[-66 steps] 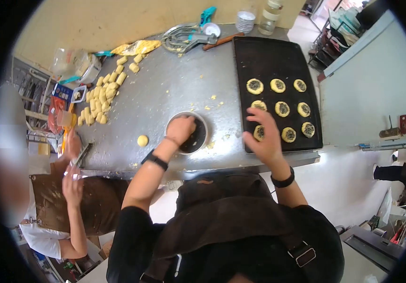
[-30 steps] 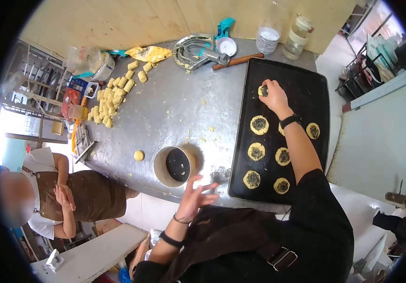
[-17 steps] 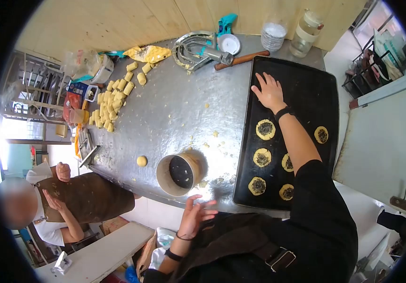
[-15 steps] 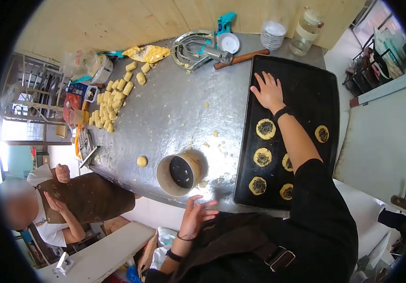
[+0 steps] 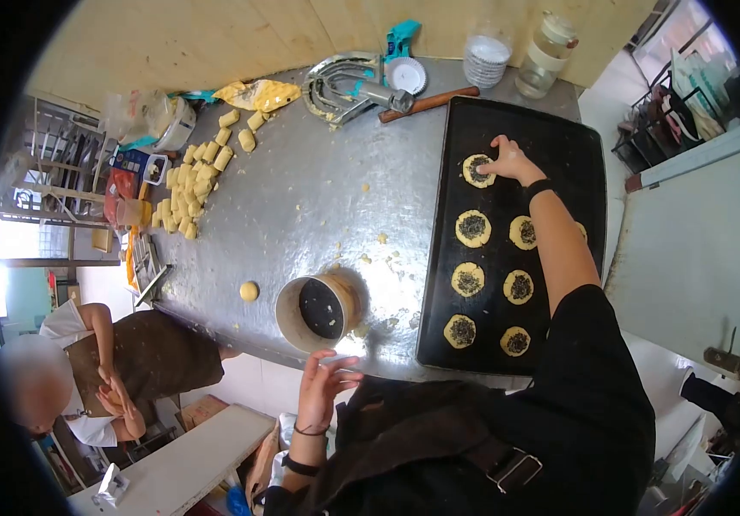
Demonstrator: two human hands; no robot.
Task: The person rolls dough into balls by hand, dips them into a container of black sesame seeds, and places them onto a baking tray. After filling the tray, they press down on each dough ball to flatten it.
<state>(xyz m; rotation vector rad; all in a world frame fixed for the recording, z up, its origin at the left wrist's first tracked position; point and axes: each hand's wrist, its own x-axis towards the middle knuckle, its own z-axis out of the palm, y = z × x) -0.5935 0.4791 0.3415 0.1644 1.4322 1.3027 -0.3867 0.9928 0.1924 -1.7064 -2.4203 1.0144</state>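
Observation:
My right hand (image 5: 514, 163) is over the upper part of a black baking tray (image 5: 550, 129). Its thumb and fingers close around the edge of a flat round seed-topped cookie (image 5: 474, 178). Several more yellow cookies (image 5: 473, 228) with dark seeds in the middle lie in rows below it, some partly behind my forearm. Near the table's front edge, my left hand (image 5: 323, 384) hangs with fingers loosely apart, holding nothing. Just above it stands a round tub (image 5: 291, 328) with dark contents, and a small dough ball (image 5: 250, 291) sits to its left.
Cut dough pieces (image 5: 183, 191) are heaped at the table's left. A mixer beater (image 5: 336, 90), rolling pin (image 5: 430, 105), stacked paper cups (image 5: 487, 62) and glass jug (image 5: 547, 56) line the back. Another person in a brown apron (image 5: 159, 353) stands at the left.
My right hand has gone from flat on the tray to gripping a cookie's edge, uncovering that cookie. My left hand has shifted slightly left. The other person's hands have come together.

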